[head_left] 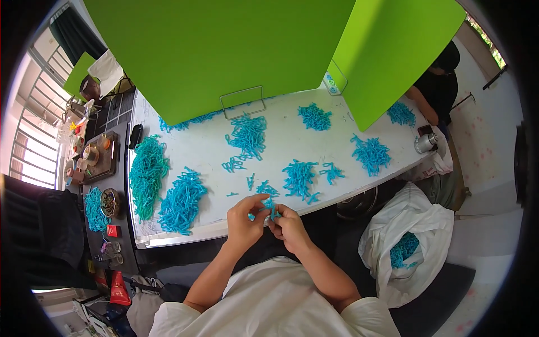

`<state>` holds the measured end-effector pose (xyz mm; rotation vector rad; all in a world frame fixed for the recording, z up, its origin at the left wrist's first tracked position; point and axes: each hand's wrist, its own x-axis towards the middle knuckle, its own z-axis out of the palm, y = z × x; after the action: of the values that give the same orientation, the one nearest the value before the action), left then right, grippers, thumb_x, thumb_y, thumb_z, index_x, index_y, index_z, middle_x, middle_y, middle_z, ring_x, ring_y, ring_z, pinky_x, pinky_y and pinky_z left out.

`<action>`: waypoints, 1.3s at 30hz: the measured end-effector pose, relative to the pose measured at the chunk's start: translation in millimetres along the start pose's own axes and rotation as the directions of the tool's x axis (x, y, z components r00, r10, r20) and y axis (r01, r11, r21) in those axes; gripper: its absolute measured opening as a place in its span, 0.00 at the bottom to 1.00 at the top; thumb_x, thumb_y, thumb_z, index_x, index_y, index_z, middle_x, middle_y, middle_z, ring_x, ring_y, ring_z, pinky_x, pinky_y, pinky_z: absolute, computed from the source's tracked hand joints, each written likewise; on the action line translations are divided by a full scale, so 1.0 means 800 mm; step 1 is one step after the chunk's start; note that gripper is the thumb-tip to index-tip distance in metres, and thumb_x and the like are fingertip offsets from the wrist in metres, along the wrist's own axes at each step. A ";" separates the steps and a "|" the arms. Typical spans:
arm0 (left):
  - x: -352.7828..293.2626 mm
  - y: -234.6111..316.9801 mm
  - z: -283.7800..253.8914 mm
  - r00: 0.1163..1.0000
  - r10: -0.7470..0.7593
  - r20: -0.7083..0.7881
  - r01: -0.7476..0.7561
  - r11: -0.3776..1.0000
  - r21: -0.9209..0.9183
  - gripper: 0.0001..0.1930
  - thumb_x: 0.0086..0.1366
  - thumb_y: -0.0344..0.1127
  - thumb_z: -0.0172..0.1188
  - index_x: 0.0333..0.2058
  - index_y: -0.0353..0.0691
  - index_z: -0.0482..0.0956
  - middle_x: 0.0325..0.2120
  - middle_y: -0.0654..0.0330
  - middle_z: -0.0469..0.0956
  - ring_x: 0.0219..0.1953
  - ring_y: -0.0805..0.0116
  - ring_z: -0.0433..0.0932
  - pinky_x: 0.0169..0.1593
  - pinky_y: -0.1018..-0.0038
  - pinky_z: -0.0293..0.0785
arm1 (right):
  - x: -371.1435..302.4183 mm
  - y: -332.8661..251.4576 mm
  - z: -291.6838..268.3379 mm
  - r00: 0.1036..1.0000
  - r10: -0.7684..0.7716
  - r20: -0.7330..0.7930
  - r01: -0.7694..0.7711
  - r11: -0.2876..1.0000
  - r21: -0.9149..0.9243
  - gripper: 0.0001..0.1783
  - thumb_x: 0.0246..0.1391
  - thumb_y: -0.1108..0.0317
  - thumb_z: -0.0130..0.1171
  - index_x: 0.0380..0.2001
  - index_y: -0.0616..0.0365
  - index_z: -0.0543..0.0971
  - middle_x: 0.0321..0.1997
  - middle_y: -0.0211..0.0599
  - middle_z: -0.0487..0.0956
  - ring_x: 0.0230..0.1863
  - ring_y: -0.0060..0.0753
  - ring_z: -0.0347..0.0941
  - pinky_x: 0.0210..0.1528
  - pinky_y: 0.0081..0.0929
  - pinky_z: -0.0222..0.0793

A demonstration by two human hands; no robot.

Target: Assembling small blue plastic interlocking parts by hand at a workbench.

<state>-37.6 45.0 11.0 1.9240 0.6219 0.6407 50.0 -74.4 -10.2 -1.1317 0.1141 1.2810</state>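
At the table's near edge, my left hand [245, 221] and my right hand [290, 229] meet, both with bent fingers closed on small blue plastic pieces [271, 209]. The pieces are slim and branching, too small to make out exactly. Just beyond my fingertips lies a little heap of the same pieces [268, 189]. A larger pile [299, 178] sits to its right, with a small cluster [332, 172] beside that. To the left of my left hand is a big blue pile [183, 202], touching a greener pile [148, 178]. A few loose pieces [250, 181] lie between.
Tall green panels [224, 50] stand across the white table [210, 151], with a wire stand [242, 102] at their foot. Farther right are another pile [371, 155], a silver container [425, 142] and a seated person [441, 84]. A white sack [432, 224] of blue pieces stands at my right.
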 end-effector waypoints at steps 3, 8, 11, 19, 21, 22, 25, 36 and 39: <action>0.001 -0.006 0.003 0.995 -0.066 0.077 0.070 0.996 -0.054 0.08 0.53 0.19 0.64 0.32 0.36 0.84 0.24 0.57 0.81 0.25 0.70 0.80 0.31 0.76 0.73 | -0.005 -0.002 -0.005 0.997 -0.075 -0.010 0.074 0.995 -0.060 0.13 0.58 0.78 0.44 0.44 0.56 0.74 0.29 0.30 0.76 0.22 0.18 0.69 0.19 0.13 0.59; -0.005 -0.024 0.011 0.988 -0.151 0.037 0.154 0.983 -0.097 0.08 0.53 0.19 0.64 0.33 0.35 0.84 0.25 0.58 0.81 0.25 0.73 0.79 0.30 0.77 0.72 | -0.017 -0.006 -0.007 0.982 -0.179 -0.056 0.186 0.972 0.142 0.12 0.67 0.71 0.45 0.49 0.61 0.73 0.34 0.35 0.78 0.32 0.25 0.78 0.36 0.25 0.80; -0.007 -0.016 0.018 0.999 -0.037 0.015 0.036 0.999 0.036 0.05 0.53 0.20 0.65 0.30 0.34 0.83 0.23 0.59 0.81 0.24 0.75 0.78 0.29 0.77 0.72 | -0.008 0.014 -0.014 0.942 -0.333 -0.039 0.326 0.938 -0.114 0.10 0.67 0.70 0.51 0.46 0.63 0.75 0.36 0.37 0.79 0.34 0.24 0.79 0.36 0.25 0.80; -0.016 -0.019 0.048 0.966 -0.246 0.083 0.249 0.968 -0.028 0.09 0.53 0.22 0.69 0.34 0.33 0.81 0.24 0.58 0.82 0.24 0.72 0.78 0.30 0.76 0.74 | -0.004 0.020 -0.043 0.750 -0.655 -0.095 0.486 0.642 -0.593 0.03 0.59 0.76 0.60 0.35 0.65 0.79 0.26 0.33 0.80 0.25 0.18 0.76 0.24 0.18 0.71; -0.005 -0.013 0.057 0.985 -0.163 0.063 0.168 0.982 -0.081 0.10 0.54 0.22 0.69 0.36 0.34 0.81 0.29 0.58 0.82 0.27 0.71 0.78 0.32 0.76 0.75 | 0.011 -0.006 -0.078 0.666 -0.731 -0.148 0.478 0.570 -0.669 0.05 0.56 0.71 0.61 0.32 0.62 0.82 0.26 0.36 0.81 0.28 0.24 0.78 0.32 0.25 0.70; 0.001 -0.011 0.061 0.997 -0.075 0.037 0.079 0.988 -0.130 0.12 0.55 0.23 0.68 0.38 0.35 0.81 0.35 0.57 0.82 0.29 0.71 0.79 0.33 0.76 0.76 | 0.019 -0.030 -0.095 0.478 -0.873 -0.099 0.456 0.343 -0.821 0.05 0.55 0.71 0.61 0.33 0.60 0.82 0.30 0.39 0.82 0.30 0.31 0.79 0.33 0.26 0.71; 0.005 -0.014 0.048 0.992 -0.118 0.032 0.120 0.990 -0.072 0.11 0.54 0.24 0.68 0.38 0.36 0.82 0.43 0.55 0.80 0.33 0.65 0.81 0.36 0.73 0.78 | 0.038 -0.089 -0.143 0.303 -0.953 -0.013 0.176 0.069 -0.982 0.07 0.50 0.72 0.65 0.34 0.56 0.83 0.34 0.39 0.81 0.38 0.47 0.75 0.44 0.37 0.71; 0.051 -0.102 -0.043 0.973 -0.041 -0.228 0.117 0.937 0.330 0.08 0.55 0.24 0.65 0.35 0.39 0.82 0.38 0.54 0.80 0.26 0.61 0.79 0.33 0.69 0.75 | 0.005 -0.093 -0.149 0.457 -0.847 0.271 0.252 -0.169 -0.953 0.14 0.38 0.78 0.69 0.33 0.57 0.83 0.41 0.36 0.79 0.45 0.45 0.72 0.47 0.37 0.70; 0.075 -0.116 -0.049 0.958 -0.117 -0.260 0.215 0.895 0.390 0.09 0.56 0.24 0.64 0.36 0.41 0.82 0.38 0.53 0.78 0.30 0.56 0.79 0.35 0.64 0.75 | 0.008 -0.081 -0.138 0.571 -0.754 0.325 0.358 -0.128 -0.925 0.11 0.38 0.77 0.69 0.30 0.58 0.83 0.34 0.34 0.79 0.42 0.43 0.73 0.45 0.36 0.70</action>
<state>-33.6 146.4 -48.1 2.1693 1.1366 0.6656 158.6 -139.8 -30.2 -2.1595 -1.1001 0.0711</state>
